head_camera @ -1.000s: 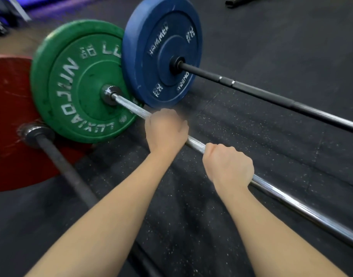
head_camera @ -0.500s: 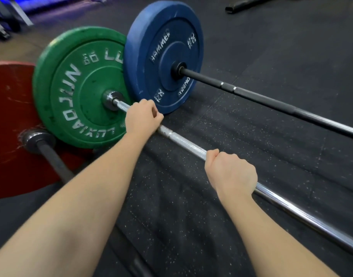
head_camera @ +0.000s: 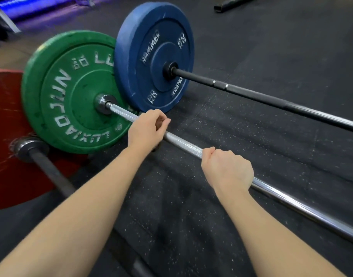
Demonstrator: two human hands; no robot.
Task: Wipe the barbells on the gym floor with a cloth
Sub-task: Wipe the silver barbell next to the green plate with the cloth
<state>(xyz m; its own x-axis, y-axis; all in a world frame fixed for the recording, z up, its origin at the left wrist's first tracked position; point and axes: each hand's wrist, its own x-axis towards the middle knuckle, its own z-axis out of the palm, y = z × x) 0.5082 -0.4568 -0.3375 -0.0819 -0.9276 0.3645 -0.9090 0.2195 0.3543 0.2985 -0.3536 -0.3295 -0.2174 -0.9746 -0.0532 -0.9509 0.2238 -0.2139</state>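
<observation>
Grips the chrome bar (head_camera: 183, 143) with both hands, knuckles up. Wraps the left hand (head_camera: 146, 129) round the rough, knurled stretch just beside the green plate (head_camera: 71, 92), fingers curled over the far side and thumb tip close against them. Shows a dark scrap (head_camera: 155, 149) poking out under that palm, too small to tell whether it is a cloth. Clamps the right hand (head_camera: 227, 169) round the same bar further along, where the knurling gives way to smooth metal, fingers tucked beneath and hidden.

Rests on a black speckled floor (head_camera: 211, 206), running from the green plate's hub down toward the lower right edge. Sits between two other barbells: beyond, a black bar (head_camera: 251, 94) fitted to a blue plate (head_camera: 153, 56) that overlaps the green one's right rim; nearer, on the left, a dark bar (head_camera: 51, 172) set into a red plate (head_camera: 3, 136), passing under the left forearm.
</observation>
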